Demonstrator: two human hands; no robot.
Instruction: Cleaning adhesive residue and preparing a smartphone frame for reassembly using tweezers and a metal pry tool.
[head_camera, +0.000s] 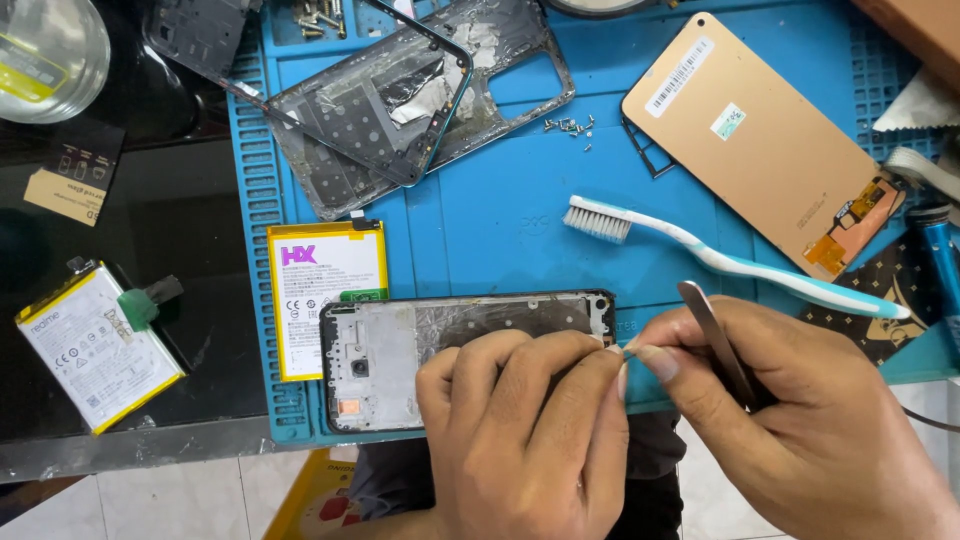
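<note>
Head view: both hands (640, 420) are seen low in the picture, above the near edge of a blue work mat (500, 215) that is laid on the counter (150, 230). The left hand (525, 430) is laid over the right part of an opened phone frame (400, 365), with its fingers curled down on it, and the frame is pressed against the mat. The right hand (810, 420) is closed around metal tweezers (718, 343), which are kept between the fingers, their flat upper end standing out above the knuckles. The thumb and forefinger of this hand are pinched together just beside the left fingertips, at the right end of the frame; what is gripped there is too small to be told. The frame lies lengthwise along the front edge of the mat, its metal inside turned up. A yellow and white battery (322, 290) is partly covered by the left end of the frame. A second battery (95, 350) is placed well apart, on the dark counter to the left. Behind the hands, a white and turquoise toothbrush (720, 258) is laid across the mat. Farther back, a gold display panel (755, 130), two more stripped frames (395, 110) and a few small screws (570, 127) are seen.
</note>
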